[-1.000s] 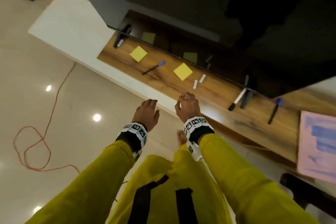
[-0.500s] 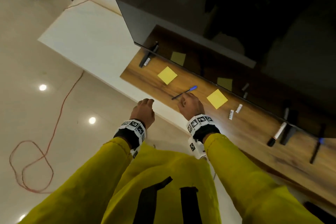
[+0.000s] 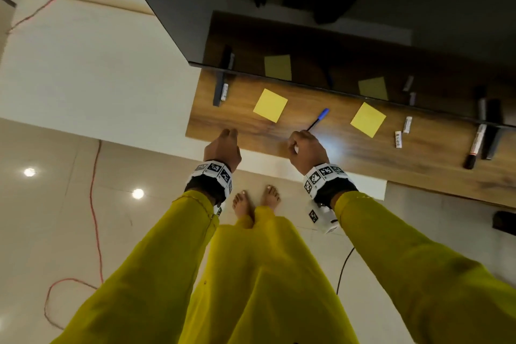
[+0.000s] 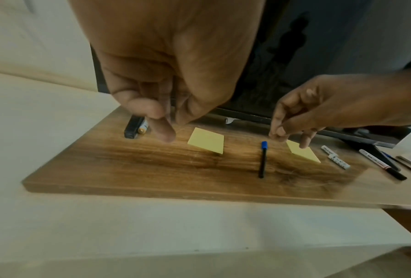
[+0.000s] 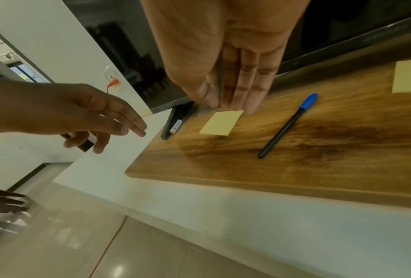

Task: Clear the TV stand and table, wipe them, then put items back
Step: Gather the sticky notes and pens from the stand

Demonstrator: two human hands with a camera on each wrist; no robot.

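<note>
Wooden TV stand [image 3: 251, 131] on glossy tiled floor [image 3: 42, 204]. Blue-capped pen [image 3: 318, 119] lies mid-stand between two yellow sticky notes [image 3: 270, 105]. Left hand [image 3: 222, 148] and right hand [image 3: 307, 149] relaxed, empty, above the stand's front edge. The TV [image 3: 307, 8] hides the stand's back.

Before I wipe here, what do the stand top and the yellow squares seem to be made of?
Stand top: looks like wood or a wood-look laminate, with brown grain streaks and a soft sheen; I cannot tell which. Yellow squares: most likely paper sticky-note pads, matte, flat and thin-edged.
</note>
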